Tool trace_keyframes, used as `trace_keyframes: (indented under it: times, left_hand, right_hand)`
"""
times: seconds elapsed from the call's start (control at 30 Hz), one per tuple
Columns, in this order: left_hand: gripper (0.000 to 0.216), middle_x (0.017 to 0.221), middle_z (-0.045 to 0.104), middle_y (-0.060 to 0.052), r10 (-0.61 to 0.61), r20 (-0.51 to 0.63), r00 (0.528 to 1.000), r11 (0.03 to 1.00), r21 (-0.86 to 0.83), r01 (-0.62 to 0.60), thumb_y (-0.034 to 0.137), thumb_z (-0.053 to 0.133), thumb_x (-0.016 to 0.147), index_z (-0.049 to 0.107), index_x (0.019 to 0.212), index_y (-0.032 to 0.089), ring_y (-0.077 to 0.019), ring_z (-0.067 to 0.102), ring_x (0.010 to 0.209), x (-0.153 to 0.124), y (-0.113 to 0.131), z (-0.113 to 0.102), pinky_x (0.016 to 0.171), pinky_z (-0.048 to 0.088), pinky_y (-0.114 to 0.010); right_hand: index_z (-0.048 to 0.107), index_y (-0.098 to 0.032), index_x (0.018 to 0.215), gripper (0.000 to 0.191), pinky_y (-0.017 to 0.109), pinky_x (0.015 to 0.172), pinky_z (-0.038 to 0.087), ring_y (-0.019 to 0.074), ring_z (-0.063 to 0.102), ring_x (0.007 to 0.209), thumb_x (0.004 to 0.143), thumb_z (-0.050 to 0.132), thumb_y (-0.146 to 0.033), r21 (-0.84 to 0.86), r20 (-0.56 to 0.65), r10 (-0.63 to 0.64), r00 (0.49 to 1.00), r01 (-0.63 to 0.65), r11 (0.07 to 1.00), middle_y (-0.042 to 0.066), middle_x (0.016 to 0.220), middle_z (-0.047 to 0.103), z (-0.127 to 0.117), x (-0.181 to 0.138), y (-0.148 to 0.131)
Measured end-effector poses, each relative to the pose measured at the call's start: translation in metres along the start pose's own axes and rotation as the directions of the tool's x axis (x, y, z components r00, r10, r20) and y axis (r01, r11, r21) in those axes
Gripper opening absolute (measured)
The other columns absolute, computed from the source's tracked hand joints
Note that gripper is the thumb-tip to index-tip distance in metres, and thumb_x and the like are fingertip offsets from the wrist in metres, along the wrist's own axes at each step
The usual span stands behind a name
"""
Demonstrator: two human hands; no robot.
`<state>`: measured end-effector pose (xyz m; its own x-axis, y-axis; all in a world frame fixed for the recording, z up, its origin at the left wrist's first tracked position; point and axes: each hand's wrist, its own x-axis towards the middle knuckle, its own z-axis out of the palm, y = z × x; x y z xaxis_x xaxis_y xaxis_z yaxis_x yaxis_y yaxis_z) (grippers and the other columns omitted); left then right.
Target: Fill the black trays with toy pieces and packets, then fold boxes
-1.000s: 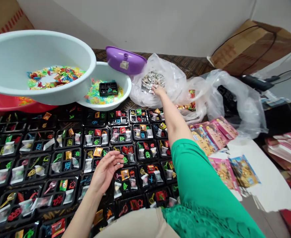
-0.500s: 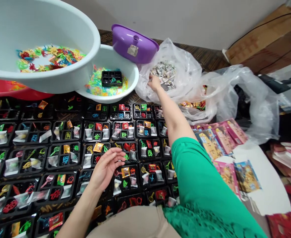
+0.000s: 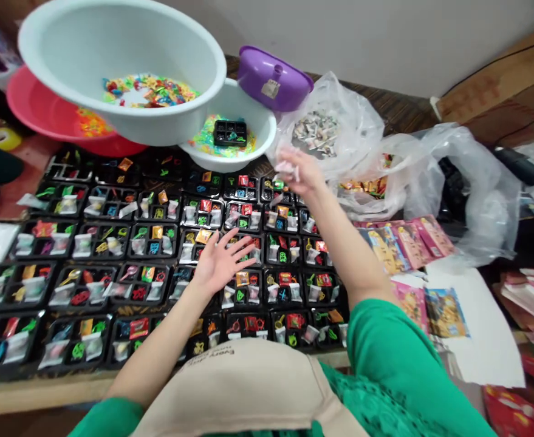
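My right hand [image 3: 297, 170], a little blurred, is closed around several small white-wrapped pieces [image 3: 287, 170], just in front of a clear plastic bag [image 3: 358, 115]. Similar small wrapped pieces [image 3: 318, 130] lie heaped inside that bag. Over the middle of the trays, my left hand [image 3: 219, 264] is palm up with its fingers spread and nothing in it. Rows of black compartment trays [image 3: 152, 241] lie beneath both hands. They hold colourful plastic trinkets, orange and red sachets, and white-wrapped pieces.
A large pale blue basin [image 3: 125, 60] stands at the back over a red basin [image 3: 43, 109]. A smaller pale basin [image 3: 264, 127] has a black tray in it. A purple basin [image 3: 276, 76] leans behind. Printed packets [image 3: 446, 311] lie at right, near a cardboard box [image 3: 489, 91].
My right hand has come out of the bag toward the trays with the wrapped pieces. My left hand has moved right and spread its fingers. The view has shifted.
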<state>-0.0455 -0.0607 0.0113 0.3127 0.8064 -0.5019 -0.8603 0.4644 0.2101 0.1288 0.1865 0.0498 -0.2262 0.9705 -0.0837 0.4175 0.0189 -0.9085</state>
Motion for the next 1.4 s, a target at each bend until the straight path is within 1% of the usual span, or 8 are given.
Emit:
trace_keyframes:
  times: [0.23, 0.6, 0.67, 0.77, 0.87, 0.97, 1.13, 1.4]
  left_hand:
    - [0.056, 0.111, 0.069, -0.010, 0.018, 0.020, 1.000, 0.995, -0.098, -0.016, 0.065, 0.050, 0.090, 0.061, 0.122, 0.021, -0.0277, 0.065, 0.111, -0.004, 0.008, -0.005, 0.090, 0.056, -0.044]
    - [0.030, 0.101, 0.070, -0.006, 0.061, -0.023, 0.998, 0.986, -0.155, -0.064, 0.040, 0.049, 0.097, 0.065, 0.108, 0.016, -0.0195, 0.068, 0.097, 0.001, 0.005, -0.005, 0.090, 0.055, -0.033]
    - [0.029, 0.098, 0.071, -0.007, 0.014, -0.052, 0.999, 0.987, -0.159, -0.022, 0.036, 0.047, 0.098, 0.066, 0.108, 0.016, -0.0201, 0.070, 0.093, 0.002, 0.004, -0.005, 0.084, 0.057, -0.034]
    - [0.028, 0.093, 0.071, -0.009, -0.066, -0.067, 0.996, 0.988, -0.146, 0.055, 0.031, 0.046, 0.097, 0.067, 0.106, 0.015, -0.0179, 0.070, 0.081, 0.000, 0.005, -0.006, 0.061, 0.056, -0.024]
    - [0.029, 0.084, 0.068, -0.009, -0.135, -0.050, 0.990, 0.978, -0.166, 0.125, 0.031, 0.044, 0.099, 0.067, 0.100, 0.015, -0.0116, 0.063, 0.063, -0.002, 0.007, -0.006, 0.038, 0.037, -0.012]
    - [0.032, 0.069, 0.059, -0.005, -0.173, -0.055, 0.983, 0.973, -0.163, 0.162, 0.032, 0.041, 0.101, 0.066, 0.092, 0.014, -0.0059, 0.048, 0.046, -0.003, 0.007, -0.004, 0.031, 0.026, -0.010]
    - [0.041, 0.061, 0.051, -0.001, -0.177, -0.061, 0.982, 0.979, -0.113, 0.170, 0.040, 0.037, 0.103, 0.063, 0.086, 0.013, -0.0039, 0.036, 0.039, -0.003, 0.001, -0.001, 0.029, 0.021, -0.010]
    - [0.028, 0.068, 0.059, -0.004, -0.037, -0.059, 0.998, 0.997, 0.063, 0.041, 0.031, 0.045, 0.093, 0.064, 0.096, 0.011, -0.0101, 0.051, 0.047, -0.003, -0.002, -0.006, 0.033, 0.031, -0.016]
  right_hand:
    - [0.070, -0.029, 0.104, 0.023, 0.044, 0.077, 0.056, 0.0251, 0.062, 0.095, 0.089, 0.054, -0.025, -0.233, 0.406, -0.423, 0.810, 0.539, 0.809, 0.008, 0.105, 0.065, 0.125, -0.167, -0.013]
    - [0.047, -0.037, 0.141, 0.059, 0.052, 0.109, 0.038, 0.0285, 0.050, 0.130, 0.083, 0.054, -0.027, -0.289, 0.491, -0.495, 0.717, 0.670, 0.684, 0.006, 0.136, 0.057, 0.102, -0.199, -0.034]
    - [0.047, -0.038, 0.139, 0.058, 0.048, 0.115, 0.035, 0.0260, 0.047, 0.136, 0.082, 0.054, -0.031, -0.173, 0.452, -0.553, 0.700, 0.677, 0.715, 0.002, 0.143, 0.053, 0.095, -0.190, -0.033]
    - [0.061, -0.030, 0.122, 0.039, 0.044, 0.112, 0.039, 0.0264, 0.052, 0.129, 0.085, 0.052, -0.036, -0.206, 0.236, -0.511, 0.827, 0.556, 0.805, 0.005, 0.130, 0.060, 0.077, -0.148, -0.015]
    - [0.070, -0.020, 0.107, 0.030, 0.045, 0.103, 0.043, 0.0293, 0.056, 0.114, 0.086, 0.057, -0.037, -0.499, -0.107, -0.292, 0.951, 0.202, 0.843, 0.012, 0.113, 0.061, 0.053, -0.089, 0.020]
    - [0.072, -0.017, 0.105, 0.034, 0.046, 0.100, 0.043, 0.0321, 0.055, 0.111, 0.081, 0.067, -0.041, -0.660, -0.141, -0.083, 0.987, -0.031, 0.751, 0.014, 0.109, 0.059, 0.039, -0.048, 0.054]
    - [0.072, -0.019, 0.093, 0.030, 0.043, 0.095, 0.043, 0.0303, 0.054, 0.108, 0.074, 0.074, -0.042, -0.710, -0.084, -0.071, 0.994, -0.010, 0.704, 0.011, 0.107, 0.060, 0.045, -0.041, 0.076]
    - [0.064, -0.016, 0.090, 0.019, 0.030, 0.078, 0.049, 0.0182, 0.062, 0.080, 0.076, 0.063, -0.027, -0.347, -0.205, -0.078, 0.976, 0.002, 0.938, 0.005, 0.087, 0.069, 0.019, -0.021, 0.088]
